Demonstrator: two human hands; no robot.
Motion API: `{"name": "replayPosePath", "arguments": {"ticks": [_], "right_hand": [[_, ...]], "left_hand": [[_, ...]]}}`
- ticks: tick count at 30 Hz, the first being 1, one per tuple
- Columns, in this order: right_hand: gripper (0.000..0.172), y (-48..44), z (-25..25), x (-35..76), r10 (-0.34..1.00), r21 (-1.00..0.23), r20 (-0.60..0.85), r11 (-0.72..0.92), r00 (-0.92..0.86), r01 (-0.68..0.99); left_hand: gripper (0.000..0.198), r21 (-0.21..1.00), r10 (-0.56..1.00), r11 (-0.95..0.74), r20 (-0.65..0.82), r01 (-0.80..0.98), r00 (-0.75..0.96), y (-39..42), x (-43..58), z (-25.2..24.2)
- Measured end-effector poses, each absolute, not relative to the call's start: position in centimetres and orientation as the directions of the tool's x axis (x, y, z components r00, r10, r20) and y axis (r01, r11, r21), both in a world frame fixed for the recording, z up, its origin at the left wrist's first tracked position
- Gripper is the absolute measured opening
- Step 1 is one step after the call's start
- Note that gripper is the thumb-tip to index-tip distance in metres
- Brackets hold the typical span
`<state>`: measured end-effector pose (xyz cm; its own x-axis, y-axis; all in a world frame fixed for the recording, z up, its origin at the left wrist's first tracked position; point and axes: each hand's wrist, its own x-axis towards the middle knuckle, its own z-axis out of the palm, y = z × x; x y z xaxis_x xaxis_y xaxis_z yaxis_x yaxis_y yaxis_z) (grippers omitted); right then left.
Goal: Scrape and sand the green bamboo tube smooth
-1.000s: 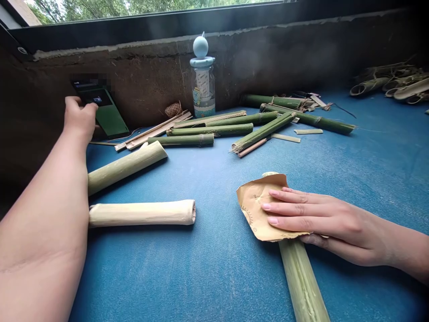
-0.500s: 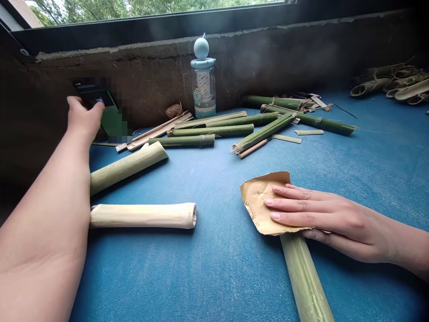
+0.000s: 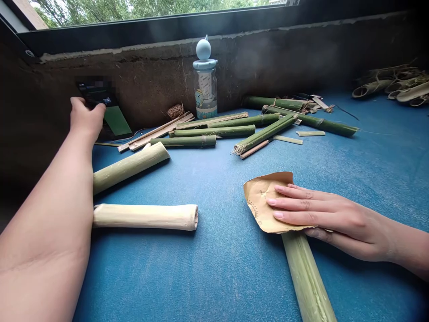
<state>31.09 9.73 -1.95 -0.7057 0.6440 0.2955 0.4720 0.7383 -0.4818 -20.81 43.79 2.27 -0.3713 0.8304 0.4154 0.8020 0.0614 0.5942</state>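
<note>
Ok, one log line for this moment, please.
left hand: touching phone | right hand: flat on sandpaper | sandpaper: draped over bamboo piece | surface: blue table

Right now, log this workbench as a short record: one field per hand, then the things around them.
Left hand: stretched out to the phone propped against the wall, touching it
Right hand: flat, fingers straight, pressing sandpaper onto a green bamboo piece
Near left arm: pale peeled bamboo section, light green section behind it
Far side: water bottle, twine ball, green bamboo sticks
Surface: blue table
</note>
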Motion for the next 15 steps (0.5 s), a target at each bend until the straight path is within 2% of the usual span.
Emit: {"name": "replayPosePath", "arguments": {"ticks": [3,10,13,15], "right_hand": [[0.049,9.9,-2.1,31.3,0.645,-0.472,0.299,0.741,-0.703,0.478],[0.050,9.9,-2.0,31.3,0.636,-0.438,0.283,0.752,-0.718,0.493],[0.051,9.8,-1.9,31.3,0.640,-0.438,0.275,0.748,-0.718,0.499],[0.051,9.8,-1.8,31.2,0.648,-0.442,0.271,0.740,-0.712,0.506]], "left_hand": [[0.051,0.607,0.832,0.059,0.409,0.792,-0.375,44.0,-21.0,2.2],[0.065,0.574,0.811,0.086,0.434,0.814,-0.392,44.6,-20.3,2.0],[0.070,0.549,0.815,0.073,0.448,0.833,-0.367,45.0,-20.5,1.8],[0.065,0.509,0.822,0.023,0.480,0.860,-0.307,45.4,-21.1,1.6]]}}
